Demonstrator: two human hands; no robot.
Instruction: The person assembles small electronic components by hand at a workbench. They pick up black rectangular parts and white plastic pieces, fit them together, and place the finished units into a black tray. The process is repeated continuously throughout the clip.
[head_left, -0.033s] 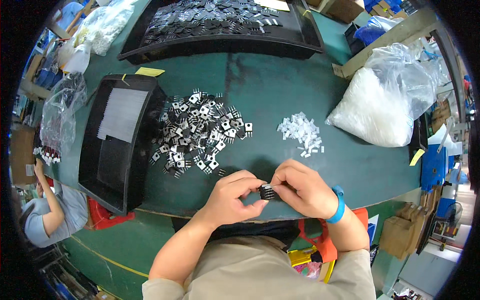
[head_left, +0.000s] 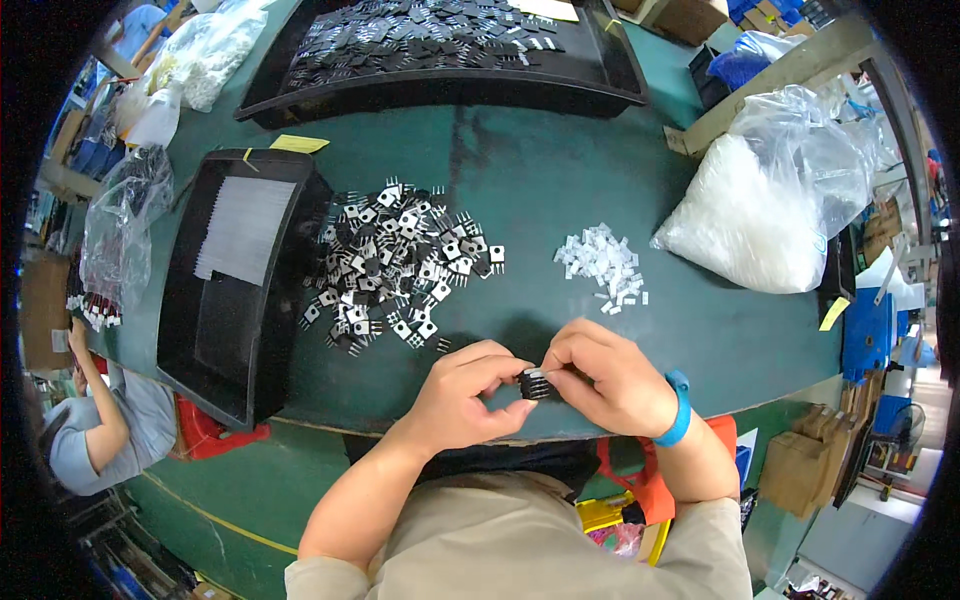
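Near the table's front edge, my left hand (head_left: 475, 395) grips a short stack of black transistors (head_left: 534, 388) between thumb and fingers, metal legs showing. My right hand (head_left: 605, 380) is closed in a pinch against the top of that stack. At its fingertips a small white plastic piece (head_left: 536, 372) shows, partly covered by the fingers. Beyond my left hand lies a loose heap of transistors (head_left: 400, 265), black with silvery plates. Past my right hand is a small pile of white plastic pieces (head_left: 600, 262).
On the left, a black tray (head_left: 225, 330) holds rows of white-topped parts. A larger black tray (head_left: 440, 92) full of black components spans the back. A clear bag of white pieces (head_left: 745, 215) stands at right. Another person's arm (head_left: 95, 385) is at far left.
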